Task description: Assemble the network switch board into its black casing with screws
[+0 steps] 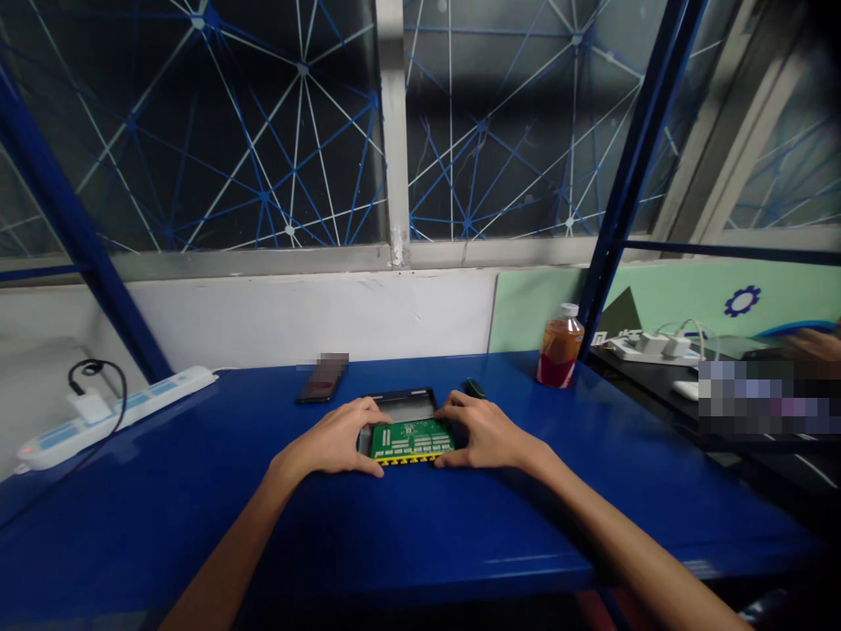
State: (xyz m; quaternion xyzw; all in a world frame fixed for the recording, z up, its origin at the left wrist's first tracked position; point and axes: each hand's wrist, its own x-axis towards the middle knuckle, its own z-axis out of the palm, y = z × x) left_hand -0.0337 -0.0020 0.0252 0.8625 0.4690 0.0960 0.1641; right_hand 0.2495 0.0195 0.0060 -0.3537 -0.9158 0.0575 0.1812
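Observation:
A green circuit board (413, 438) with a row of yellow connectors along its near edge lies at the middle of the blue table. Behind and partly under it is a shallow dark case (398, 394) with a grey inside. My left hand (336, 436) grips the board's left end, thumb at the near edge and fingers over the far side. At the other end my right hand (491, 435) holds the board in the same way. Whether the board sits fully inside the case cannot be made out. Just beyond my right hand lies a small dark green piece (474, 387).
A phone (321, 379) lies at the back of the table (197, 499). A white power strip (137, 414) with a black cable runs along the left. A bottle of reddish drink (561, 349) stands back right, near a blue post (608, 219). Another person's blurred hand (818, 346) shows far right.

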